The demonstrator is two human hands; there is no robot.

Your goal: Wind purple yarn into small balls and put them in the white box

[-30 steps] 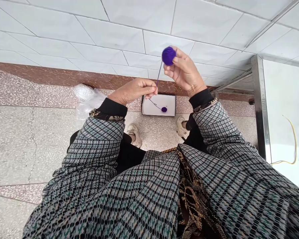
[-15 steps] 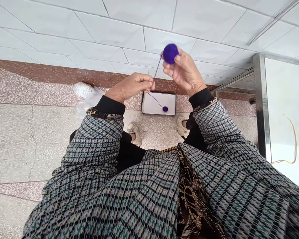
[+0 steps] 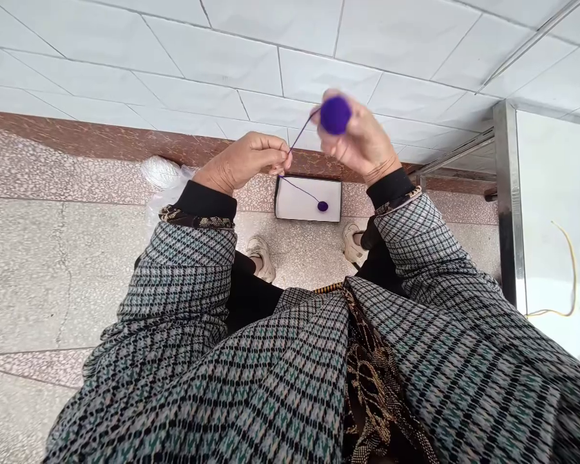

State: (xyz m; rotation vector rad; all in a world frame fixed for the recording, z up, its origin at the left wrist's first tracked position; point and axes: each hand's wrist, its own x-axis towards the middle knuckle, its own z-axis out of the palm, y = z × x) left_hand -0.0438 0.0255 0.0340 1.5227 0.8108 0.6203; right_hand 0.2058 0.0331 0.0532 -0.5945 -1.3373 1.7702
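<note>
My right hand (image 3: 362, 145) is raised in front of the tiled wall, fingers closed round a small purple yarn ball (image 3: 335, 115). The hand is a little smeared by motion. A purple strand (image 3: 299, 134) runs from the ball down to my left hand (image 3: 244, 161), which pinches it between thumb and fingers. From there the strand drops into a white box (image 3: 297, 201) on the floor, where a smaller purple ball (image 3: 323, 206) lies.
The white box sits on the speckled floor between my two shoes (image 3: 261, 254), against a brown skirting band. A crumpled clear plastic bag (image 3: 167, 183) lies to the left. A steel-framed white cabinet (image 3: 546, 206) with a yellow wire (image 3: 568, 270) stands at the right.
My right hand has turned with the big ball, shifting slightly right. My left hand has risen and moved left along the strand. The small ball in the box has shifted a little.
</note>
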